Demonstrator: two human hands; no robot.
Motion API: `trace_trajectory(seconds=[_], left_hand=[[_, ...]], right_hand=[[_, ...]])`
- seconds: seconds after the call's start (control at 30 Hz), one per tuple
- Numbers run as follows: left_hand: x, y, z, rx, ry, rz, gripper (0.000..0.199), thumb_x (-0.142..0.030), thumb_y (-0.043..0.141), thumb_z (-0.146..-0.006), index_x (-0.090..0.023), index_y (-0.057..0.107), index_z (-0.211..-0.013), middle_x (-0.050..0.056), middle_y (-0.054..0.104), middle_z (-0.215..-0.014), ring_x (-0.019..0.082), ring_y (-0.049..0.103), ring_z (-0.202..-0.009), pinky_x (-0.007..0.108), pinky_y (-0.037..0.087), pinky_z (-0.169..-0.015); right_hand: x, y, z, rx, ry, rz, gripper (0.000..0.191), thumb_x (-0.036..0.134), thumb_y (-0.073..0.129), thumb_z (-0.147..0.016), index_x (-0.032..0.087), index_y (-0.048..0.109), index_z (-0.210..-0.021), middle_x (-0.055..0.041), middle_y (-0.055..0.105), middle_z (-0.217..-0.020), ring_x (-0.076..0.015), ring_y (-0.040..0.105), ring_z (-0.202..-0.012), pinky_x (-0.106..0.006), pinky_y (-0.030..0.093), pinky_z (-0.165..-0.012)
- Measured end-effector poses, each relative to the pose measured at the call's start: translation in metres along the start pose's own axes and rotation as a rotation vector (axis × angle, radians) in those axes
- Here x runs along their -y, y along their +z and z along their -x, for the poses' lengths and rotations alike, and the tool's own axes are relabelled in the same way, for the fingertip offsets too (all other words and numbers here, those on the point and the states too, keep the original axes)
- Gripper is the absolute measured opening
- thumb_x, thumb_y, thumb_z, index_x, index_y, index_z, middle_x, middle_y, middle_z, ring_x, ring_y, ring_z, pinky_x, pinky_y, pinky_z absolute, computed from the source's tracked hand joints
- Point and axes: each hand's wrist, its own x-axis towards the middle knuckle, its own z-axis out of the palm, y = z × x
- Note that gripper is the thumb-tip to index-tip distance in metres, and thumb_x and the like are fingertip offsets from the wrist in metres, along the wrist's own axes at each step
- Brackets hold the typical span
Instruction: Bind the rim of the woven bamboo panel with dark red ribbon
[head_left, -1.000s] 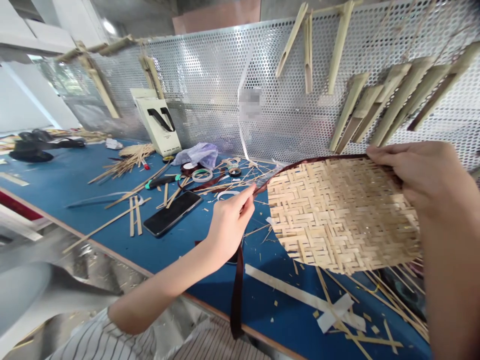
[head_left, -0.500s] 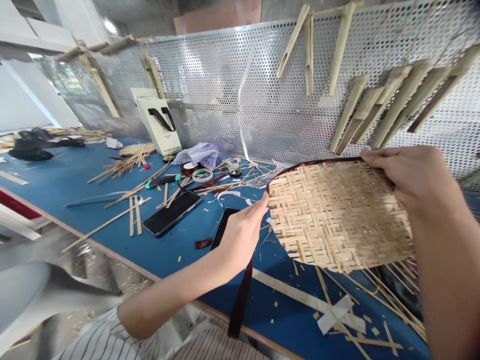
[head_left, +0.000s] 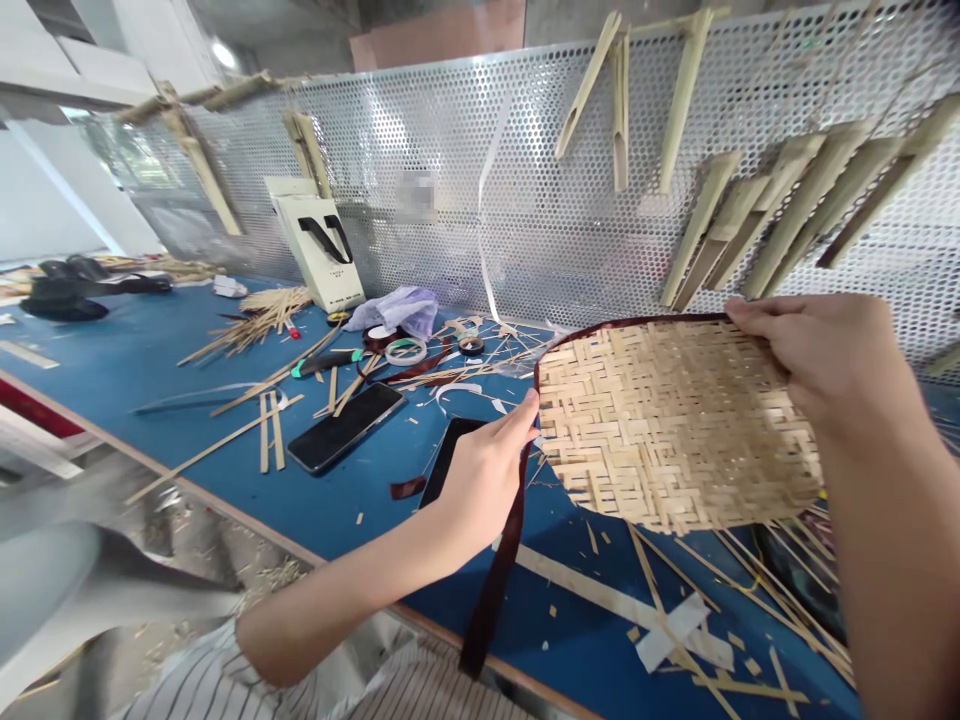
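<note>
A rounded woven bamboo panel [head_left: 667, 430] is held up above the table between my two hands. Dark brown ribbon [head_left: 630, 322] runs along its upper edge and round its left side, and a loose tail of ribbon [head_left: 491, 590] hangs below my left hand. My left hand [head_left: 487, 465] pinches the panel's left edge where the ribbon meets it. At the upper right rim, my right hand [head_left: 825, 355] is closed on the panel, thumb on top; its other fingers are mostly hidden. The lower edge shows bare strip ends.
On the blue table [head_left: 247, 520] lie a phone [head_left: 345, 428], a dark flat device [head_left: 448, 465], a green-black handled tool [head_left: 326, 362], tape rolls [head_left: 405, 350] and bamboo strips [head_left: 270, 312]. A paper bag [head_left: 319, 245] stands against the perforated metal screen [head_left: 435, 140]. Bamboo pieces [head_left: 802, 210] hang there.
The panel's lower edge has tipped up slightly. My left hand sits a little lower along the left edge, and the ribbon tail now shows more fully beneath it.
</note>
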Motion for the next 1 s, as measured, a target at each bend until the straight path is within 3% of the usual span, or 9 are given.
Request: trace_trajectory(seconds=[0.17,0.3,0.4,0.57,0.7,0.83,1.0], left_hand=[[-0.012,-0.006,-0.006,-0.002,-0.335,0.102,0.033,-0.023,0.049,-0.088,-0.015,0.060,-0.118,0.009,0.072,-0.097,0.021,0.069,-0.080,0.031,0.058,-0.069],[-0.010,-0.010,-0.014,-0.031,-0.657,0.504,0.026,-0.031,0.060,-0.081,-0.017,0.069,-0.102,0.005,0.073,-0.094,0.020,0.068,-0.087,0.032,0.057,-0.077],[-0.003,-0.011,-0.021,-0.011,-0.816,0.747,0.021,-0.030,0.067,-0.075,-0.016,0.071,-0.090,0.004,0.072,-0.086,0.018,0.067,-0.085,0.030,0.057,-0.077],[0.005,-0.008,-0.024,0.032,-0.876,0.844,0.020,-0.027,0.072,-0.070,-0.016,0.070,-0.087,0.004,0.072,-0.085,0.015,0.067,-0.081,0.027,0.056,-0.076],[0.007,-0.005,-0.026,0.071,-0.899,0.855,0.024,-0.026,0.073,-0.070,-0.015,0.070,-0.091,0.007,0.072,-0.091,0.016,0.067,-0.085,0.026,0.054,-0.077],[0.007,-0.002,-0.026,0.050,-0.873,0.871,0.023,-0.026,0.073,-0.068,-0.014,0.071,-0.088,0.008,0.072,-0.089,0.017,0.067,-0.081,0.028,0.054,-0.076],[0.008,0.002,-0.023,-0.004,-0.872,0.926,0.022,-0.023,0.075,-0.066,-0.013,0.071,-0.085,0.007,0.072,-0.084,0.016,0.067,-0.077,0.029,0.055,-0.074]], right_hand=[[0.019,0.004,0.011,-0.077,0.151,0.020,0.010,0.010,0.077,-0.065,0.016,0.073,-0.073,0.0009,0.055,-0.052,-0.0043,0.045,-0.043,-0.019,0.035,-0.042],[0.028,0.005,0.018,-0.094,0.143,0.139,0.011,0.015,0.076,-0.068,0.016,0.074,-0.079,0.0035,0.048,-0.044,-0.0042,0.037,-0.039,-0.023,0.033,-0.045],[0.025,0.002,0.018,-0.080,0.083,0.166,0.015,0.018,0.076,-0.068,0.015,0.074,-0.082,0.0031,0.048,-0.045,-0.0053,0.036,-0.041,-0.026,0.033,-0.048],[0.023,-0.002,0.017,-0.054,0.017,0.251,0.015,0.022,0.074,-0.069,0.016,0.075,-0.083,0.0031,0.046,-0.044,-0.0060,0.035,-0.041,-0.027,0.032,-0.051],[0.031,-0.001,0.022,-0.052,0.044,0.237,0.015,0.019,0.074,-0.070,0.015,0.074,-0.085,0.0032,0.047,-0.044,-0.0059,0.035,-0.041,-0.026,0.032,-0.050],[0.034,0.001,0.025,-0.064,0.058,0.266,0.015,0.020,0.075,-0.069,0.014,0.074,-0.083,0.0010,0.053,-0.049,-0.0075,0.041,-0.044,-0.027,0.034,-0.051],[0.030,0.002,0.021,-0.062,0.046,0.195,0.013,0.018,0.076,-0.069,0.014,0.074,-0.081,0.0041,0.047,-0.044,-0.0050,0.034,-0.040,-0.026,0.030,-0.049]])
